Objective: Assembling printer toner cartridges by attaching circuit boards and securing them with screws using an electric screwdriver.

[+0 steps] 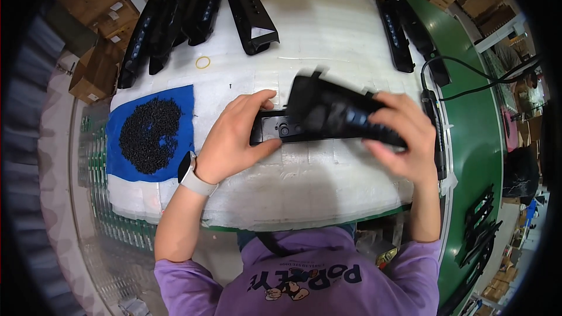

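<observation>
My left hand (237, 134), with a light-banded watch (193, 175) on its wrist, has its thumb and fingers around the left end of a long, narrow black part (269, 126). This part lies on the padded white table top and shows a round fitting near that end. My right hand (407, 131) grips a black plastic housing (328, 105) by its right end, with a row of bluish spots along it. The housing is tilted and blurred by motion. It hides most of the long black part, so I cannot tell whether the two touch.
Small black screws (149, 131) lie heaped on a blue cloth (181, 164) at left. Several black housings (202, 11) lie at the back left, others (395, 35) at the back right. A corded black electric screwdriver (433, 123) rests at the right edge. A yellow ring (202, 57) lies behind the cloth.
</observation>
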`<action>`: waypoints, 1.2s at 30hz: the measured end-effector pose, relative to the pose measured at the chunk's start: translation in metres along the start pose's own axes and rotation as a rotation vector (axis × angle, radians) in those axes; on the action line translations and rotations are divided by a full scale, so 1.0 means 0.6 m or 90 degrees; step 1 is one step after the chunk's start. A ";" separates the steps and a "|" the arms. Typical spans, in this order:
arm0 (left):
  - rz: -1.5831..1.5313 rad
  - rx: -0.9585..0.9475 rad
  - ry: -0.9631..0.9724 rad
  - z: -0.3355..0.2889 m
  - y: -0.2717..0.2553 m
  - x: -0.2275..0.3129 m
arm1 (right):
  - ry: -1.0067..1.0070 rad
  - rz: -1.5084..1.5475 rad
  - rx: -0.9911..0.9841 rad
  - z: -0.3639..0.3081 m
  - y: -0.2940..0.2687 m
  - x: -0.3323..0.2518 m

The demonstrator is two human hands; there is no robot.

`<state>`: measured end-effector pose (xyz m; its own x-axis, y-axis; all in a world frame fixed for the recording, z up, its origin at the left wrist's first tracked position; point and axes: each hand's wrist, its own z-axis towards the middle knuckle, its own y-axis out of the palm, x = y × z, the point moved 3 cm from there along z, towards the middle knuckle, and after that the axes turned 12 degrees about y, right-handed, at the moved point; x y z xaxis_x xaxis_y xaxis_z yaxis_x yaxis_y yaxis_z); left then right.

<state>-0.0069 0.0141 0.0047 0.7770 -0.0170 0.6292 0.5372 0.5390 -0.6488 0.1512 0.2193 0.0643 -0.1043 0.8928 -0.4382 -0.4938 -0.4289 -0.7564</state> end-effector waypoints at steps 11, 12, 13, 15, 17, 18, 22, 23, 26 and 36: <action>0.181 -0.134 0.181 0.010 0.004 0.038 | -0.026 0.058 -0.257 -0.037 0.050 -0.040; 0.230 -0.146 0.160 0.009 0.009 0.038 | -0.026 0.059 -0.256 -0.032 0.051 -0.035; 0.235 -0.130 0.148 0.007 0.011 0.034 | -0.003 0.008 -0.208 -0.027 0.052 -0.027; 0.194 -0.121 0.142 0.005 0.012 0.028 | 0.038 -0.103 -0.154 -0.026 0.056 -0.016; 0.154 -0.109 0.136 0.007 0.009 0.027 | 0.070 -0.096 -0.174 -0.028 0.055 -0.010; 0.175 -0.127 0.129 0.007 0.012 0.030 | 0.103 -0.089 -0.196 -0.031 0.056 -0.006; 0.220 -0.104 0.133 0.011 0.015 0.034 | 0.066 -0.064 -0.119 -0.029 0.056 -0.004; 0.219 -0.105 0.133 0.011 0.012 0.035 | 0.052 -0.072 -0.134 -0.029 0.056 -0.005; 0.160 -0.119 0.119 0.017 0.011 0.047 | 0.060 -0.066 -0.116 -0.032 0.052 -0.001; 0.137 -0.210 0.086 0.017 0.025 0.060 | 0.173 -0.136 -0.106 -0.036 0.039 0.011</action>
<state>0.0255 0.0303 0.0221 0.9074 -0.0554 0.4166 0.4169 0.2433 -0.8758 0.1578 0.2124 0.0334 0.2290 0.9054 -0.3575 -0.3307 -0.2731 -0.9034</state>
